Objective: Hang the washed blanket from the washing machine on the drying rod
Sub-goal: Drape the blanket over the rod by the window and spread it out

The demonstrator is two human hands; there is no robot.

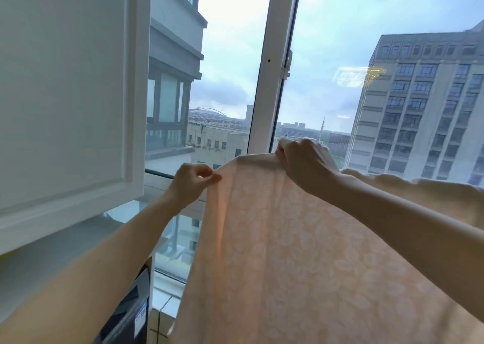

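The peach patterned blanket (301, 252) hangs before the window (272, 69) from its top edge, pinched by the left hand (192, 180) and gripped by the right hand (303, 163), so the edge should be held taut and level when lifted over the rod, unseen here.

The blanket (301, 252) is hanging at the middle and lower right, in front of the window (392, 16). The left hand (192, 184) is pinching its upper left corner, and the right hand (303, 163) is gripping the top edge further right and slightly higher. A cabinet door (65, 95) is standing to the left (an appliance (128, 309) is sitting below it). The window post (272, 66) is rising behind the hands.
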